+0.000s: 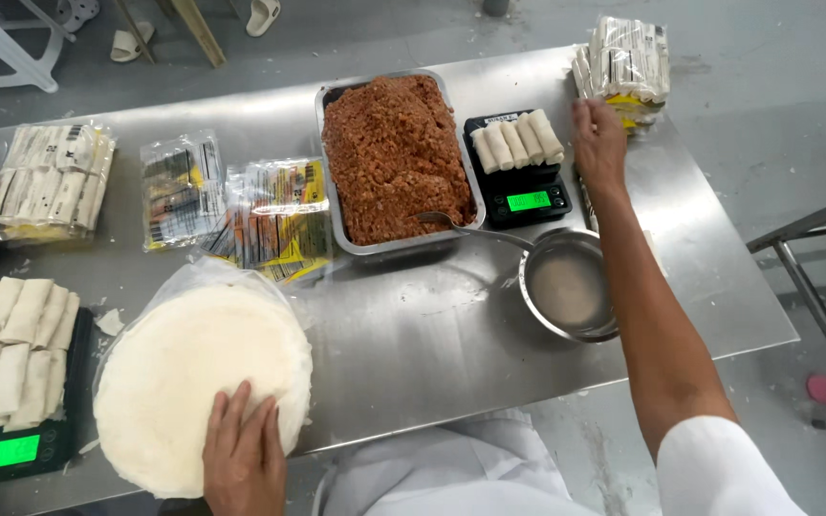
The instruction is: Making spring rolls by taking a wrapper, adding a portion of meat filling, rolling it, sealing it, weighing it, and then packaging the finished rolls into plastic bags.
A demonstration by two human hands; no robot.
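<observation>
The stack of round wrappers [198,377] at the lower left of the frame is pale cream white. The minced filling [394,158] in the grey metal tray [329,172] at the upper centre is reddish brown. The four rolls [518,141] are off-white and lie on a black scale [526,196] with a green display. The packets [274,220] at the centre left are yellow with orange and black print. The steel table [413,334] is dull silver grey. The sleeve [719,468] at the lower right is white.

Wrapper stack [198,382] left; filling tray [396,158] behind; bowl [569,287] right.
</observation>
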